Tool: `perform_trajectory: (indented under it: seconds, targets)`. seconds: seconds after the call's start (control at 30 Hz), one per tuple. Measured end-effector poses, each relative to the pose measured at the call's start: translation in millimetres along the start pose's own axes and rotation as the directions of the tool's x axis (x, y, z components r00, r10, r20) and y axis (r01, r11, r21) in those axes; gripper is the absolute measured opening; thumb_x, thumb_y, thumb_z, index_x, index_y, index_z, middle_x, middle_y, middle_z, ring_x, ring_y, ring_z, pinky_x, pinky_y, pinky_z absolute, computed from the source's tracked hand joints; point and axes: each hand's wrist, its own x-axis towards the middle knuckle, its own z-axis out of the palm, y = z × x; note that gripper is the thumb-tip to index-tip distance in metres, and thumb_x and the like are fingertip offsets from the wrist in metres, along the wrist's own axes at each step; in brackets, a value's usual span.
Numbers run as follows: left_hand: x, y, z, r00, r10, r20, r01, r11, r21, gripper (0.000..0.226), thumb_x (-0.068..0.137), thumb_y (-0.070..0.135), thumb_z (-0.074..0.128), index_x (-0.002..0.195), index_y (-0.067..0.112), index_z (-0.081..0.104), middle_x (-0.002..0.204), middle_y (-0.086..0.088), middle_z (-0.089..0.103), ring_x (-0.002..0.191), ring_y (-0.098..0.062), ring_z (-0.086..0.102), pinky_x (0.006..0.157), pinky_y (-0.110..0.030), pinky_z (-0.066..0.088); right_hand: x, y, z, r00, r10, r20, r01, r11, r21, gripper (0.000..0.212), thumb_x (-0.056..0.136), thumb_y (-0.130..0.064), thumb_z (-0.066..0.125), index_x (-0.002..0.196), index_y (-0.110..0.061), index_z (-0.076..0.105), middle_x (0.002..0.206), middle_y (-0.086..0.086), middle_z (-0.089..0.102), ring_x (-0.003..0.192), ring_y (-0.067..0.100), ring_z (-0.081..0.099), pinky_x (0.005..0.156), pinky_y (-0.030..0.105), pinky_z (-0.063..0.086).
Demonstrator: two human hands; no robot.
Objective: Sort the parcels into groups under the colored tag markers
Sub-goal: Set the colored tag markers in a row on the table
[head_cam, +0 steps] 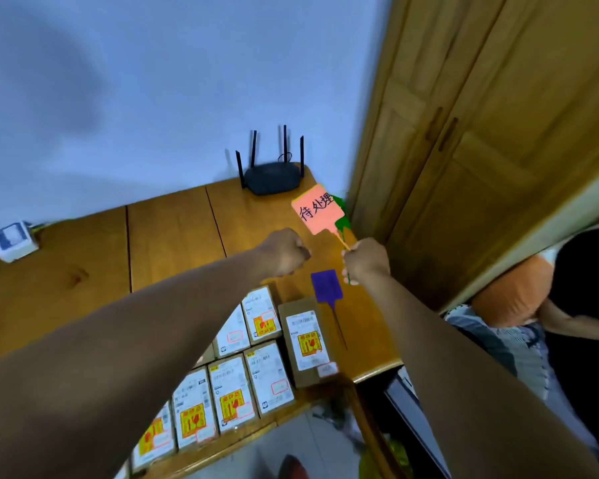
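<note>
My right hand grips the thin stems of an orange-pink tag marker with black writing and a green tag marker half hidden behind it, both lifted over the table's far right corner. My left hand is a closed fist just left of them, and I cannot see anything in it. A purple tag marker lies flat on the wooden table. Several cardboard parcels with white labels and yellow-red stickers lie in rows near the front edge.
A black router with antennas stands at the table's back right. A small white-blue box sits at the far left corner. A wooden wardrobe is close on the right. Another person sits at the right.
</note>
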Motion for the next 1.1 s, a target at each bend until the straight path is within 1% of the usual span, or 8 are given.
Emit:
perform_trajectory:
  seconds: [0.13, 0.3, 0.4, 0.53, 0.67, 0.87, 1.0, 1.1]
  targets:
    - [8, -9, 21, 0.995, -0.094, 0.027, 0.097, 0.983, -0.156, 0.029, 0.097, 0.025, 0.060, 0.101, -0.001, 0.071, 0.093, -0.015, 0.072, 0.080, -0.034, 0.072, 0.060, -0.031, 0.053, 13, 17, 21, 0.997, -0.014, -0.072, 0.001, 0.984, -0.176, 0.022, 0.099, -0.024, 0.060, 0.097, -0.005, 0.070, 0.087, 0.008, 0.074, 0.060, 0.017, 0.069, 0.050, 0.026, 0.053]
    - [41, -30, 88, 0.965, -0.226, 0.131, 0.260, 0.883, -0.391, 0.022, 0.095, 0.012, 0.058, 0.107, -0.005, 0.065, 0.084, -0.014, 0.068, 0.070, -0.029, 0.067, 0.070, -0.040, 0.060, 41, 77, 71, 0.998, 0.048, 0.026, -0.037, 0.941, -0.336, 0.029, 0.098, -0.018, 0.056, 0.124, -0.007, 0.064, 0.125, 0.013, 0.068, 0.115, 0.031, 0.066, 0.081, 0.034, 0.051]
    - [59, -47, 125, 0.931, -0.295, 0.215, 0.363, 0.808, -0.463, 0.019, 0.096, 0.010, 0.057, 0.093, -0.005, 0.067, 0.076, -0.015, 0.064, 0.067, -0.028, 0.063, 0.073, -0.040, 0.057, 51, 111, 98, 0.996, 0.090, -0.012, -0.086, 0.880, -0.467, 0.024, 0.100, -0.022, 0.059, 0.117, -0.007, 0.067, 0.124, 0.013, 0.070, 0.113, 0.030, 0.068, 0.074, 0.034, 0.052]
    - [72, -74, 162, 0.882, -0.384, 0.275, 0.471, 0.745, -0.472, 0.022, 0.100, 0.009, 0.049, 0.079, 0.007, 0.057, 0.069, -0.010, 0.063, 0.059, -0.023, 0.063, 0.063, -0.032, 0.060, 58, 148, 127, 0.994, 0.109, 0.029, -0.073, 0.820, -0.568, 0.025, 0.102, -0.017, 0.053, 0.121, -0.007, 0.066, 0.129, 0.015, 0.067, 0.118, 0.032, 0.065, 0.087, 0.041, 0.055]
    - [81, -104, 190, 0.800, -0.509, 0.317, 0.596, 0.617, -0.514, 0.032, 0.099, 0.012, 0.048, 0.071, 0.000, 0.057, 0.043, -0.012, 0.059, 0.042, -0.029, 0.063, 0.073, -0.057, 0.061, 59, 169, 144, 0.993, 0.099, 0.060, -0.038, 0.770, -0.636, 0.027, 0.101, -0.006, 0.048, 0.121, -0.010, 0.066, 0.129, 0.012, 0.067, 0.116, 0.032, 0.066, 0.085, 0.041, 0.055]
    - [76, -92, 176, 0.792, -0.501, 0.349, 0.603, 0.556, -0.571, 0.028, 0.102, 0.011, 0.045, 0.080, -0.003, 0.057, 0.070, -0.019, 0.060, 0.052, -0.030, 0.063, 0.043, -0.037, 0.058, 57, 168, 145, 0.980, 0.161, 0.117, -0.056, 0.786, -0.615, 0.021, 0.100, -0.013, 0.054, 0.118, -0.009, 0.065, 0.126, 0.013, 0.068, 0.115, 0.031, 0.066, 0.085, 0.037, 0.054]
    - [68, -85, 146, 0.844, -0.459, 0.277, 0.523, 0.590, -0.615, 0.027, 0.095, -0.003, 0.047, 0.069, -0.003, 0.055, 0.067, -0.018, 0.058, 0.058, -0.030, 0.060, 0.074, -0.050, 0.060, 53, 153, 124, 0.987, 0.101, 0.128, -0.013, 0.832, -0.555, 0.020, 0.098, -0.016, 0.055, 0.117, -0.010, 0.059, 0.121, 0.016, 0.068, 0.110, 0.033, 0.067, 0.071, 0.033, 0.047]
    - [56, -71, 121, 0.863, -0.463, 0.201, 0.474, 0.606, -0.639, 0.032, 0.099, -0.002, 0.044, 0.068, -0.002, 0.051, 0.065, -0.018, 0.055, 0.053, -0.026, 0.055, 0.059, -0.040, 0.054, 52, 117, 94, 0.984, 0.113, 0.134, -0.033, 0.868, -0.496, 0.017, 0.099, -0.014, 0.054, 0.111, -0.005, 0.064, 0.111, 0.013, 0.070, 0.100, 0.029, 0.070, 0.068, 0.029, 0.051]
